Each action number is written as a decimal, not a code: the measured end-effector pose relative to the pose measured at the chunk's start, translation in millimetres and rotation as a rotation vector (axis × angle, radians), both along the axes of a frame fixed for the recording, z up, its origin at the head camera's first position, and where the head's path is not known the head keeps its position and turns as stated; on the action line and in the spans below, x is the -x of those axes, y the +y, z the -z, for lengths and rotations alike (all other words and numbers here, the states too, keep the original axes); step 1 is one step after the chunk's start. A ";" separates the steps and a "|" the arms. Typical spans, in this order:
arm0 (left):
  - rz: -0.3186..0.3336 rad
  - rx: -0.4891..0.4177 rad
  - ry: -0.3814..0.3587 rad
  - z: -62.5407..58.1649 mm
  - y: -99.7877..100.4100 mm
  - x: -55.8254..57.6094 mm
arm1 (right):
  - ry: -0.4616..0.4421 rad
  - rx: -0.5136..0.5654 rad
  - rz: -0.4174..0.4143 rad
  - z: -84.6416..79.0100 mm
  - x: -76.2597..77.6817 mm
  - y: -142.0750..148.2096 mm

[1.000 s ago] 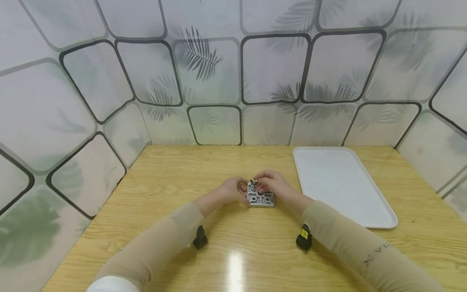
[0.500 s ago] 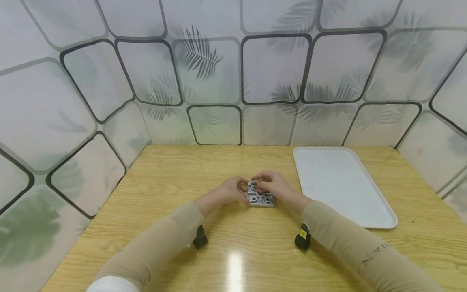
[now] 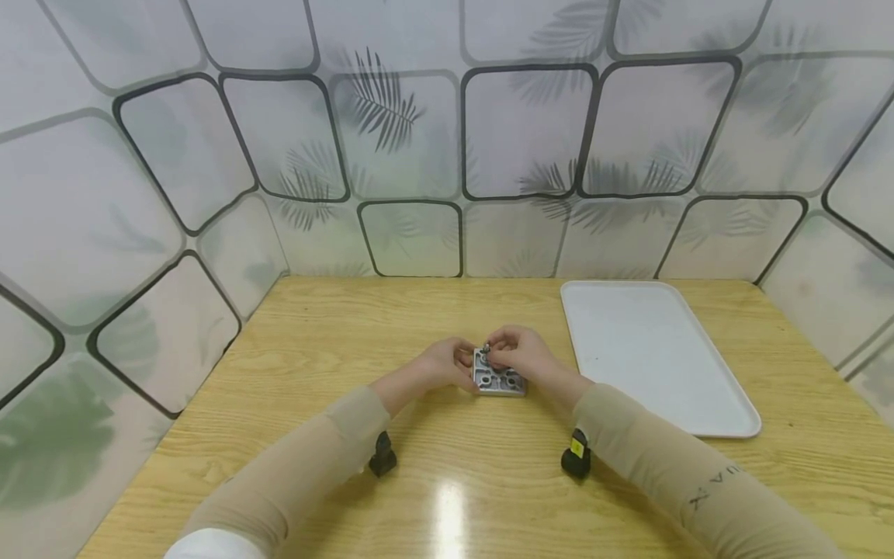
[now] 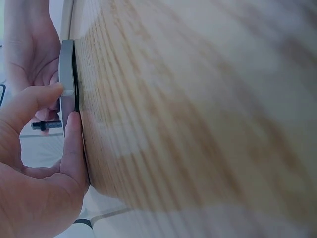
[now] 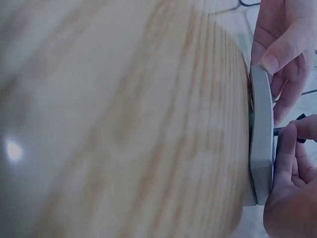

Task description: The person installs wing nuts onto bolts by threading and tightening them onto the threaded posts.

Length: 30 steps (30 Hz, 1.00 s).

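A square silver metal plate point(image 3: 499, 382) with round holes and raised ribs lies flat on the wooden table. My left hand point(image 3: 443, 363) holds it by the left side, thumb at the near corner; the left wrist view shows that thumb point(image 4: 47, 94) and a finger along the plate's edge. From the plate's far left corner a dark threaded bolt point(image 4: 47, 125) stands upright. My right hand point(image 3: 522, 351) reaches over the plate, and its thumb and finger pinch the bolt, as the right wrist view shows. A black piece point(image 5: 301, 117) shows at the bolt's top, partly hidden by fingers.
To the right on the table point(image 3: 335, 326) lies a white rectangular tray point(image 3: 635, 349). Behind the table stands a patterned backdrop point(image 3: 412, 140) that also wraps the sides. Black wrist cameras hang under both forearms.
The right hand's fingers shift slightly around the bolt, and its top looks turned from one second ago. The left hand and the plate stay in place.
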<state>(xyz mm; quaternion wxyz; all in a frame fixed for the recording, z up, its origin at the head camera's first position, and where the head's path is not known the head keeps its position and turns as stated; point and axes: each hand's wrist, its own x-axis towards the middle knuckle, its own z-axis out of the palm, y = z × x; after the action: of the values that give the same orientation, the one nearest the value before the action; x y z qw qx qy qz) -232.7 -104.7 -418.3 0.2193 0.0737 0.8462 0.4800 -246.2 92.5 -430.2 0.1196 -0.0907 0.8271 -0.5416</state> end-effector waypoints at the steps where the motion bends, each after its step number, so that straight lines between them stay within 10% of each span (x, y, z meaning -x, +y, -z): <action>1: -0.001 0.001 -0.002 -0.1 0.0 -0.1 | 0.002 -0.004 0.003 -0.3 0.0 -0.2; 15: 0.004 0.017 -0.005 2.0 -0.5 2.8 | 0.037 -0.100 0.066 -2.4 1.5 -6.1; 26: -0.013 -0.001 -0.011 2.3 1.0 3.8 | -0.102 0.289 -0.013 2.1 6.7 6.9; 30: -0.016 -0.002 -0.014 2.3 1.2 3.8 | -0.095 0.275 -0.020 5.0 9.5 7.3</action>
<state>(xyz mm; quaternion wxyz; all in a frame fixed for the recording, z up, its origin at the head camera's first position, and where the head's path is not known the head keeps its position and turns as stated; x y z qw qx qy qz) -236.5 -103.6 -420.6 0.2210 0.0636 0.8449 0.4830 -255.7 99.8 -435.2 0.1503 -0.0888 0.7377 -0.6522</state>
